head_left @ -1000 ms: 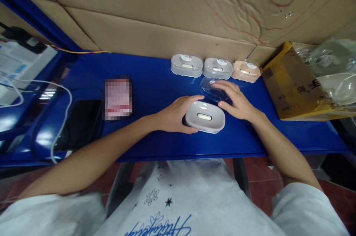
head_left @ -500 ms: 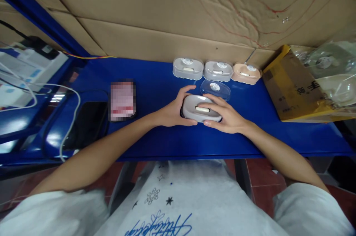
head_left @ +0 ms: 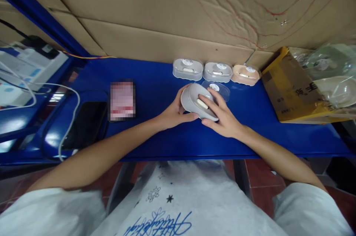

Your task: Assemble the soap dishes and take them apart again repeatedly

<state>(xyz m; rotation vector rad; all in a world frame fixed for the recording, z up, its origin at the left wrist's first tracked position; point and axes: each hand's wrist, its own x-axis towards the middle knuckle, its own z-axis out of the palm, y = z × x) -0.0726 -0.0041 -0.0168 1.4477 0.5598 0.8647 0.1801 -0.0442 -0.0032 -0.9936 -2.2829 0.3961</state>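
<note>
Both hands hold a grey oval soap-dish base (head_left: pixel 191 99) tilted up off the blue table (head_left: pixel 155 135), its slotted underside facing me. My left hand (head_left: pixel 174 111) grips its left end with thumb below. My right hand (head_left: pixel 219 115) wraps its right side, one finger on the cream slot piece. A clear oval lid (head_left: pixel 222 89) with a round sticker lies on the table just behind the dish.
Three lidded dishes stand in a row at the back: grey (head_left: pixel 187 68), grey (head_left: pixel 217 71), peach (head_left: pixel 245 74). A yellow-brown carton (head_left: pixel 292 87) with clear bags (head_left: pixel 330 72) sits right. A black phone (head_left: pixel 87 123), a blurred card (head_left: pixel 122 100) and white cables (head_left: pixel 66 117) lie left.
My right hand left the clear lid and took hold of the grey dish. Both hands then lifted and tilted the dish, moving it back toward the lid.
</note>
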